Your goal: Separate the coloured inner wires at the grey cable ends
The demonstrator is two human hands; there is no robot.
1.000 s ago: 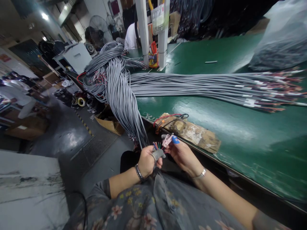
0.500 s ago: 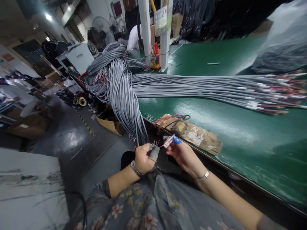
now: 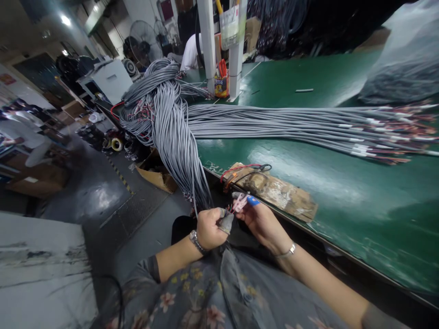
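Note:
In front of my lap, my left hand (image 3: 213,227) is closed on a cable end, its thin coloured wires (image 3: 229,209) fanning out past the thumb. A grey cover sits on that thumb. My right hand (image 3: 259,222) pinches a small pale pink connector (image 3: 240,202) between its fingers, one of them under a blue cover. The wire tips meet the connector's near side; whether any sit inside it is too small to tell. A thick bundle of grey cables (image 3: 174,132) hangs over the bench edge just beyond my left hand.
On the green bench (image 3: 343,192), a worn wooden block (image 3: 274,189) with red and black leads lies by the edge. More grey cables (image 3: 274,122) stretch right, their ends stripped. A white post (image 3: 236,55) stands behind. An open carton (image 3: 156,171) is on the floor.
My left hand has moved right, bringing the coloured wires up to the connector. The right hand stays almost in place, still holding the connector.

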